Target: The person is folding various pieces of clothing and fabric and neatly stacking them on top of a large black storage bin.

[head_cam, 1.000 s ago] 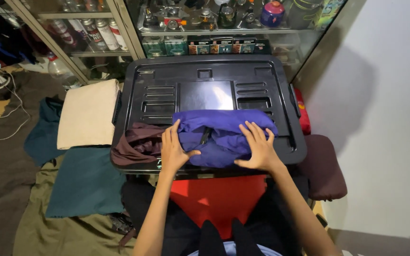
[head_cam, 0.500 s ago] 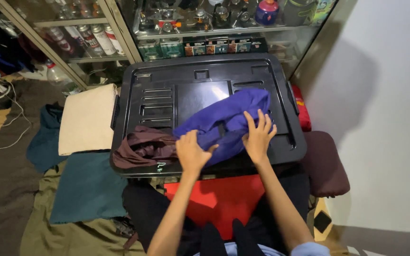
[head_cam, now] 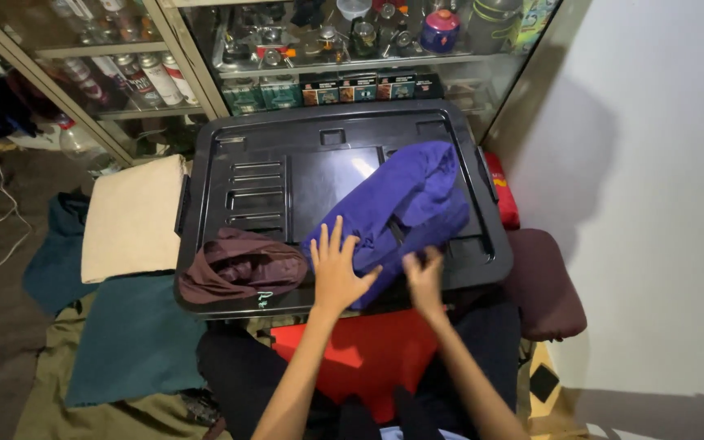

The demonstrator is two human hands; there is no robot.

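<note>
A crumpled purple-blue cloth garment (head_cam: 405,210) is seen lying diagonally across the right half of a large black plastic storage-box lid (head_cam: 287,183), which serves as the worktop, its upper end reaching toward the lid's far right corner and its lower end lying near the front edge. The left hand (head_cam: 337,265) is laid flat on the garment's lower left part, fingers spread wide and nothing clasped. The right hand (head_cam: 424,277) is placed at the garment's lower edge, just beside the left; it is blurred, so whether its grip is closed on the fabric cannot be told. A bunched dark maroon garment (head_cam: 242,265) is found on the lid's front left corner, just beside the left hand. On the floor to the left, a folded cream cloth (head_cam: 128,218) is laid above a folded teal cloth (head_cam: 128,342), both beside the lid. A glass-fronted display cabinet (head_cam: 319,49) filled with cans and small objects is set behind the lid, and a dark maroon cushion (head_cam: 543,281) is seen to the right.
</note>
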